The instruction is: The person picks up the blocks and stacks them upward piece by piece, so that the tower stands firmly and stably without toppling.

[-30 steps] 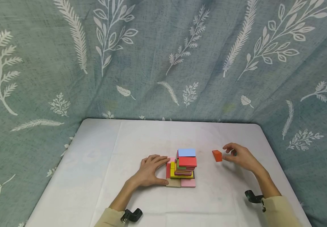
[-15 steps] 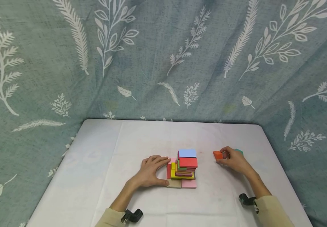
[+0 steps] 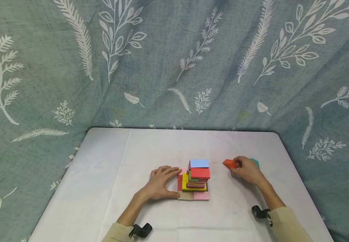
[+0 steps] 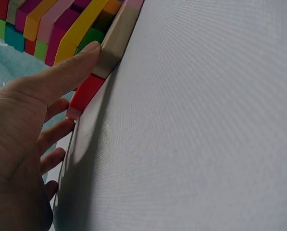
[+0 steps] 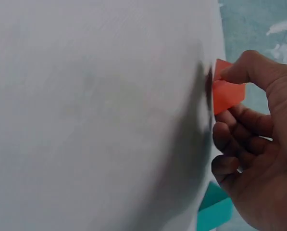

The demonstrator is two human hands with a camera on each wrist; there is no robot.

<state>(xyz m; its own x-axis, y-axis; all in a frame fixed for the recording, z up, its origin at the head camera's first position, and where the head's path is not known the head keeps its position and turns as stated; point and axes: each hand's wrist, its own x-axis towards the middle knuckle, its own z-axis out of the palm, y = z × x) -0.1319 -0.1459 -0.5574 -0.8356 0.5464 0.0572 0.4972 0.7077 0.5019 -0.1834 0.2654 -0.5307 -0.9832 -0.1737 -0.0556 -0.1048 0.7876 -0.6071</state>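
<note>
A stepped stack of colourful wooden blocks (image 3: 200, 173) rises mid-table, blue and red pieces uppermost, on a flat base with a beige block (image 3: 185, 195) and a pink block (image 3: 201, 195) at its near side. My left hand (image 3: 160, 183) lies beside the base, thumb touching the beige block and fingers extended toward the far corner. In the left wrist view the thumb (image 4: 83, 60) overlaps the beige end above a red block (image 4: 86, 92). Right of the stack, my right hand (image 3: 247, 170) pinches an orange angled block (image 5: 230, 94) between thumb and fingers, low over the table.
A teal block (image 3: 255, 162) stands just behind the right hand, also visible low in the right wrist view. White cloth covers the table (image 3: 117, 168). A leaf-patterned curtain (image 3: 162, 67) hangs behind the table's far edge.
My right hand has moved left and taken hold of the orange block, turning it and shifting it slightly left. The teal block has come into view behind that hand. My left hand stays put.
</note>
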